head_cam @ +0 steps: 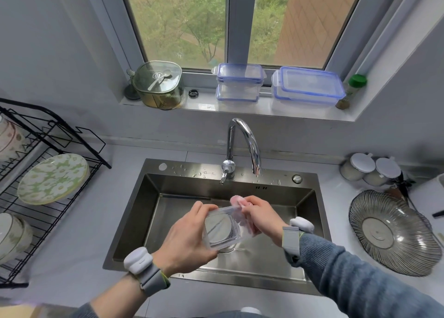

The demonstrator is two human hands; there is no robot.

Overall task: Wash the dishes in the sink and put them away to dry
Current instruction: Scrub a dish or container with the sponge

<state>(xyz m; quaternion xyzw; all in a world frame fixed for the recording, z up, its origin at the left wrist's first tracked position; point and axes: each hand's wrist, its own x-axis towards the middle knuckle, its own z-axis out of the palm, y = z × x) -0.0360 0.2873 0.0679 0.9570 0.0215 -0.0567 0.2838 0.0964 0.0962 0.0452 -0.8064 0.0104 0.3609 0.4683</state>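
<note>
Right over the middle of the sink (134, 221), the left hand (185, 240) grips a clear square container (222, 228) from its left side, thumb on the near edge and fingers curled over the far rim, so the open mouth faces up toward the camera. The right hand (257, 215) comes in from the right with the wrist bent, its fingers pinching a pink cloth (236, 201) against the container's far right corner and wall. Both wrists wear grey straps with white pods (the right one sits at the cuff of a blue-grey sleeve (360, 276)). The container is held above the basin, not resting on its floor.

Behind the hands, the chrome faucet (242, 147) arches forward, its spout ending above and beyond the cloth; whether water runs is hard to tell. On the desk to the left stands a black wire drying rack (48, 163) holding a green floral plate (52, 178) upright, with bowls (12, 233) stacked below it. To the right, a ribbed glass dish (391, 233) lies on the desk, with two white-lidded jars (370, 168) beyond it. On the windowsill (240, 106) sit a green lidded holder (158, 84), blue-rimmed plastic boxes (307, 86) and a green-capped bottle (353, 89).
</note>
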